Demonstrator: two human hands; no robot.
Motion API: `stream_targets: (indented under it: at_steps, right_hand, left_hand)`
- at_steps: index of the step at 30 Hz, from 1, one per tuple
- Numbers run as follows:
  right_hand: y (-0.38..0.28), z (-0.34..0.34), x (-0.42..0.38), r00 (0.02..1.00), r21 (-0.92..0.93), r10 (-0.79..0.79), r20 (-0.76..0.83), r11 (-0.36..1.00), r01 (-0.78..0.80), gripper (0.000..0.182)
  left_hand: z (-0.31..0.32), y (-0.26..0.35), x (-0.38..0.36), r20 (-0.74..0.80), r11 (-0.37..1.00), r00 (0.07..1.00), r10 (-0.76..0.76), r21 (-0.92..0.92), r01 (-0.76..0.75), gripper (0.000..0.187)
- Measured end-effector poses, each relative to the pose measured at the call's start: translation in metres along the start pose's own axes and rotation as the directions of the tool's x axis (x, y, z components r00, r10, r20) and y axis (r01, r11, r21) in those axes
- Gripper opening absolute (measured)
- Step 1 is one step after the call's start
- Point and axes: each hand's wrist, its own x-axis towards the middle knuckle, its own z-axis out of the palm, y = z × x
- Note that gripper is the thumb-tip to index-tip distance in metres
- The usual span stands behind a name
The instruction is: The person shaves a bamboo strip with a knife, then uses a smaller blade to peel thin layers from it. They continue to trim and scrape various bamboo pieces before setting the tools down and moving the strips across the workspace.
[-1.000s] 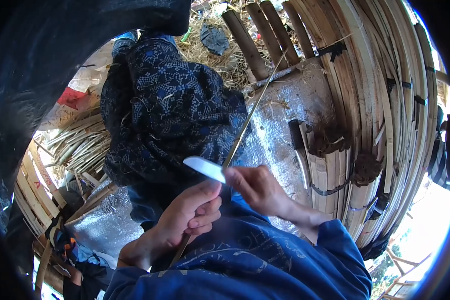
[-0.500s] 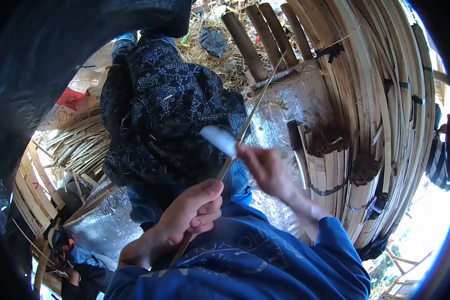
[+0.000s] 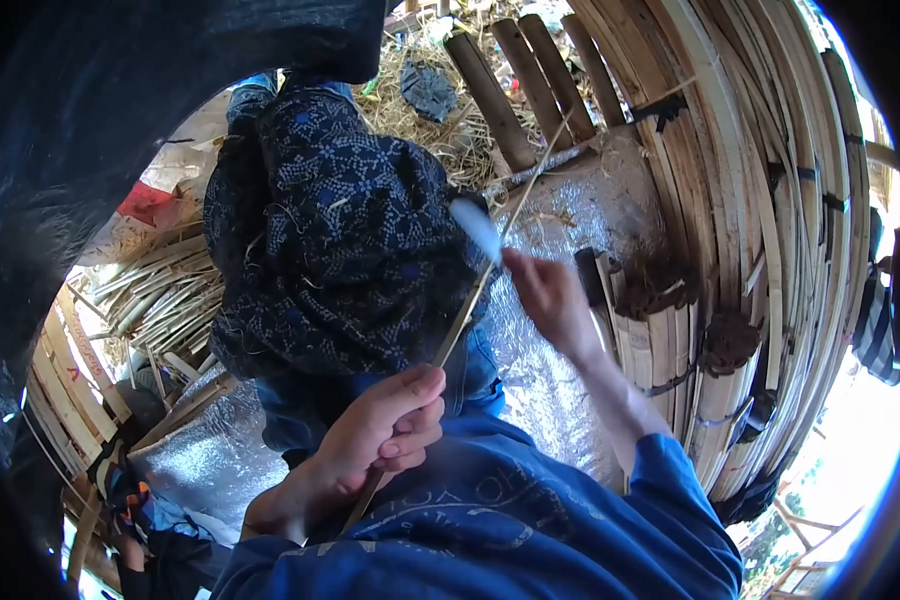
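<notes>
My left hand (image 3: 395,425) is closed around a long, thin bamboo strip (image 3: 460,325) that slants up and to the right from my chest. Further up the strip, my right hand (image 3: 552,300) grips a knife (image 3: 477,230) whose pale blade is smeared by motion. The blade lies across the strip, and the knife's handle is hidden in my fingers. Under the strip, a dark blue patterned cloth (image 3: 340,220) covers my lap.
Tied bundles of bamboo slats (image 3: 730,200) stand along the right. Several bamboo lengths (image 3: 530,85) lie at the top. A pile of thin sticks (image 3: 165,295) is on the left. Shiny foil sheeting (image 3: 555,405) covers the ground. A dark shape (image 3: 90,150) blocks the upper left.
My right hand and the knife have moved up and to the right along the strip, away from my left hand. My left hand has stayed in place.
</notes>
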Motion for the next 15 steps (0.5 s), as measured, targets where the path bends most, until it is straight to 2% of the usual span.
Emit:
stream_targets:
  at_steps: [1, 2, 4, 5, 6, 8, 10, 13, 14, 15]
  right_hand:
    - [0.003, -0.004, 0.011, 0.995, -0.016, -0.068, -0.079, 0.998, 0.067, 0.059]
    - [0.002, 0.001, 0.003, 0.993, -0.015, -0.071, -0.090, 0.997, 0.070, 0.059]
    - [-0.004, 0.016, -0.018, 0.975, 0.037, -0.215, -0.059, 0.975, 0.218, 0.060]
    - [-0.009, 0.004, -0.018, 0.997, -0.015, -0.072, -0.004, 0.997, 0.072, 0.059]
    - [0.001, 0.000, -0.007, 1.000, 0.014, 0.013, 0.008, 1.000, -0.013, 0.056]
    - [0.003, -0.011, 0.002, 0.999, 0.029, 0.054, -0.003, 0.998, -0.054, 0.056]
    - [-0.005, 0.018, -0.023, 0.986, 0.038, -0.161, -0.035, 0.986, 0.162, 0.060]
    - [0.009, -0.008, 0.003, 1.000, 0.083, 0.019, 0.010, 0.996, -0.020, 0.063]
    - [0.018, -0.010, 0.014, 0.993, 0.078, -0.012, -0.116, 0.997, 0.021, 0.064]
    - [0.005, 0.002, -0.007, 0.994, 0.077, -0.095, -0.054, 0.992, 0.099, 0.063]
  left_hand:
    - [-0.001, -0.001, -0.002, 0.003, 1.000, 1.000, -0.005, -0.005, 0.005, 0.018]
    - [0.000, 0.001, -0.003, 0.009, 1.000, 1.000, -0.005, 0.004, 0.005, 0.018]
    - [0.004, -0.001, -0.005, -0.018, 1.000, 1.000, -0.021, -0.014, 0.020, 0.019]
    - [0.003, -0.003, -0.007, -0.028, 0.999, 0.999, -0.035, -0.017, 0.035, 0.019]
    - [0.001, -0.002, -0.005, -0.010, 1.000, 1.000, -0.020, -0.015, 0.020, 0.019]
    - [0.001, 0.000, -0.004, 0.008, 1.000, 1.000, -0.022, -0.005, 0.022, 0.019]
    - [0.003, 0.000, -0.005, -0.036, 1.000, 0.999, -0.006, 0.004, 0.006, 0.019]
    - [0.000, -0.001, -0.003, -0.001, 0.999, 1.000, -0.006, -0.046, 0.006, 0.019]
    - [0.000, -0.002, -0.005, -0.006, 0.999, 1.000, -0.019, -0.041, 0.018, 0.019]
    - [0.000, -0.001, -0.005, -0.025, 0.999, 1.000, -0.014, -0.040, 0.013, 0.019]
